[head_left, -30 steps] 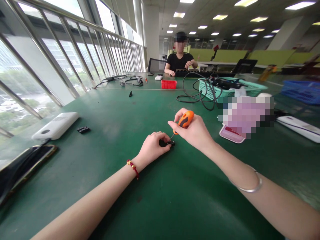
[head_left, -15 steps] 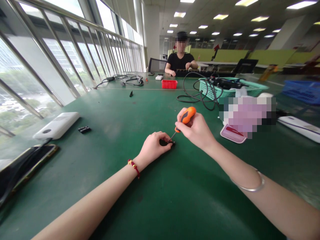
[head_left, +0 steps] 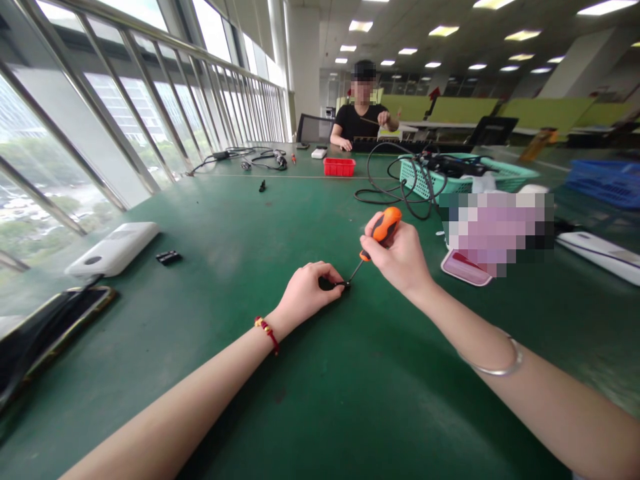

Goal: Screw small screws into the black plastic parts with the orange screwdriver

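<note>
A small black part [head_left: 327,285] is on the green bench [head_left: 350,400], with a screwdriver [head_left: 388,225] at its right end.
The left hand [head_left: 306,291] pinches the black part between its thumb and fingers, in the middle of the bench. The right hand [head_left: 404,259] is wrapped around the orange and black handle, and the screwdriver leans down to the left. Its thin tip is right at the part, but I cannot tell if they touch. Over to the left lie another black piece [head_left: 169,257] and a white box [head_left: 114,249]. To the right is a pink phone [head_left: 467,267]. Farther off are a red tray [head_left: 339,171] and a green basket [head_left: 417,179] with black wires. At the far end sits a person in a black shirt [head_left: 360,123].
</note>
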Available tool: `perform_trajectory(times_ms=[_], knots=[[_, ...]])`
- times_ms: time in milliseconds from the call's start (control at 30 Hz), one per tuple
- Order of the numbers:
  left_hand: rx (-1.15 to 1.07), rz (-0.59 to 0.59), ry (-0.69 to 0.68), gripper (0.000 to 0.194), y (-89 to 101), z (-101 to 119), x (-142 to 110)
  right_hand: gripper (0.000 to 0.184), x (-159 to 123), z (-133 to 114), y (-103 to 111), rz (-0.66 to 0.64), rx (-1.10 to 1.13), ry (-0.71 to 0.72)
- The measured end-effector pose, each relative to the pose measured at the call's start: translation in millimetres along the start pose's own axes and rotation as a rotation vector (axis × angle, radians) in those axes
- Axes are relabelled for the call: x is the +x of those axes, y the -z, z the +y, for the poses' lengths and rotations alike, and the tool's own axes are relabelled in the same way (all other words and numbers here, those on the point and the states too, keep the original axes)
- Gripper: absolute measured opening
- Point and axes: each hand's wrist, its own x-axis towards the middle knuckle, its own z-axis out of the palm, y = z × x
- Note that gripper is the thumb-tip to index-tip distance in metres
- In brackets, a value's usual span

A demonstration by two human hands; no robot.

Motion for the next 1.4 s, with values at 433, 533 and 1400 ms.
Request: perform_trajectory(times_ms=[433,533,1400], knots=[[-0.045,-0.033,0.019,0.007,3.0,-1,3,0.014,-1,3,1,-0.029,-0.096,0.023],[-0.06,-0.056,0.002,0.008,3.5,-4,5,0.024,0,-1,2,-0.019,-0.145,0.007],[-0.008,-0.054,0.003,0.009,5.5,-7,5,0.023,5,-3,10,-0.153,-0.082,0.041]])
